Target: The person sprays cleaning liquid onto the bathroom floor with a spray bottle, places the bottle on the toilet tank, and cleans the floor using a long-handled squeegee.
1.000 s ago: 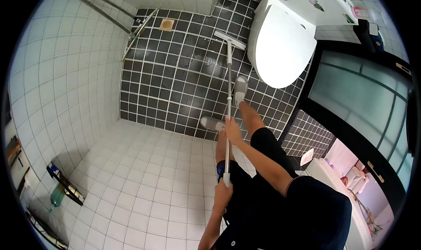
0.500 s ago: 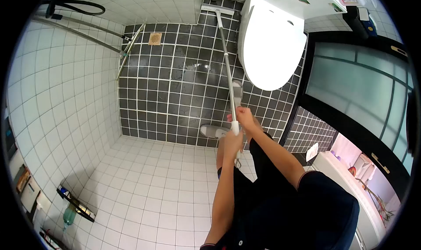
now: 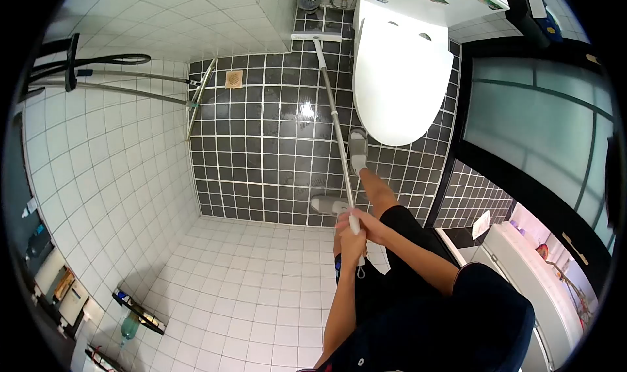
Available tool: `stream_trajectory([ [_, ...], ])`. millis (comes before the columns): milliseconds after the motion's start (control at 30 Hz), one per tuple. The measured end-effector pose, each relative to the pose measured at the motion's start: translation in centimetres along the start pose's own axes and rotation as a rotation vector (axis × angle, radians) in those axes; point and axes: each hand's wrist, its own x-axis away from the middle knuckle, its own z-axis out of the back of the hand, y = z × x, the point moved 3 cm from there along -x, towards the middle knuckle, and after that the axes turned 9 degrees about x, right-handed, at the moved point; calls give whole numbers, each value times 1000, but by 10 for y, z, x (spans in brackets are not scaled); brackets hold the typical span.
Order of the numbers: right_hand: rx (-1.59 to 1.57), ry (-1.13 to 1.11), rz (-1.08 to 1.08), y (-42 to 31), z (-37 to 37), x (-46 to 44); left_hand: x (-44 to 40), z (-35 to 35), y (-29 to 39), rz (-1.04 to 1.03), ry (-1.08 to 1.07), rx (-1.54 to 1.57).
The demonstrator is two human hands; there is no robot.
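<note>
taking the hands as the clock's centre, the left hand (image 3: pixel 353 243) is wrapped round the white grip of the long-handled floor wiper (image 3: pixel 339 137), its forearm coming up from between six and seven. the right hand (image 3: pixel 372 227) closes on the same handle, touching the left, its forearm reaching in from four; some fingertips are hidden. the pole slants up to a flat head lying on the dark floor (image 3: pixel 261 169) between eleven and twelve.

the head sits tight by the wall corner (image 3: pixel 277 22) on its left end, with a narrow gap to the toilet (image 3: pixel 401 78) on its right. the widest open floor spreads from ten to eleven, reaching the drain (image 3: pixel 234 79) and the leaning poles (image 3: pixel 147 75). at twelve a slippered foot (image 3: pixel 358 153) stands close beside the pole; the door (image 3: pixel 529 124) bounds two o'clock.
</note>
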Motion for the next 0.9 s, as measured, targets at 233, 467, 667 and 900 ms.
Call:
stream_trajectory([
  [233, 15, 184, -45, 18, -13, 50, 8, -2, -10, -300, 43, -152],
  [467, -336, 155, -49, -17, -23, 64, -89, -45, 54, -125, -29, 6],
  [667, -96, 231, -81, 36, -15, 57, -64, -23, 12, 83, -3, 21],
  [900, 12, -2, -439, 99, -41, 139, 53, 0, -57, 138, -18, 285],
])
